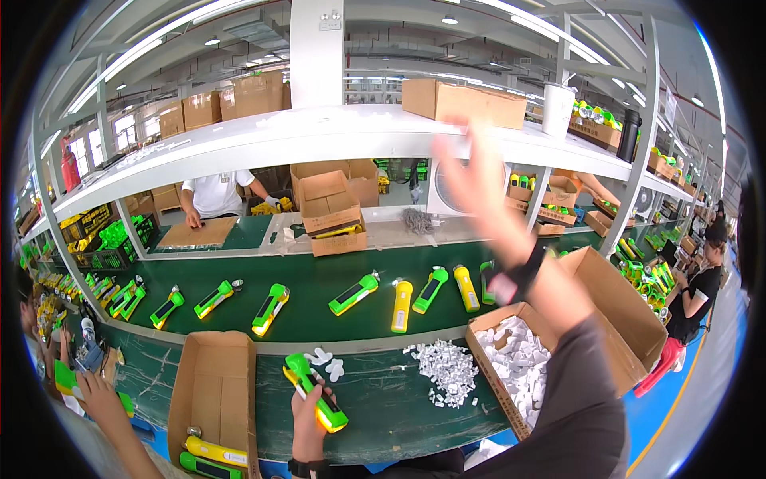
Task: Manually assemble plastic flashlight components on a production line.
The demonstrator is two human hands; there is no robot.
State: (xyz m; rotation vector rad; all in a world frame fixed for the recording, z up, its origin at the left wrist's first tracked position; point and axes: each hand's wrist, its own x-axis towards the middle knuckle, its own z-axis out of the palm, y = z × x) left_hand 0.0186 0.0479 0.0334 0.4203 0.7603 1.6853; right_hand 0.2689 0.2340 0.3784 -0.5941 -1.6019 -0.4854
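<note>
My left hand (306, 421) is closed around a green and yellow flashlight (329, 411), held above the near green worktop. My right hand (472, 180), with a dark band at the wrist, is raised in front of the white overhead shelf (303, 141); its fingers are smeared by motion. Close to the held flashlight lie a few flat white plastic pieces (335, 370). A heap of small white parts (451, 371) sits to its right. Below my right forearm, an open carton (487, 359) contains many larger white plastic parts (519, 367).
Green and yellow flashlights (355, 294) lie spaced along the green conveyor belt (239, 275). An open carton (211, 359) with several flashlights stands at left. A co-worker's hand (100, 403) is beside it. Another person (219, 195) works across the belt. Metal posts (638, 180) carry the shelf.
</note>
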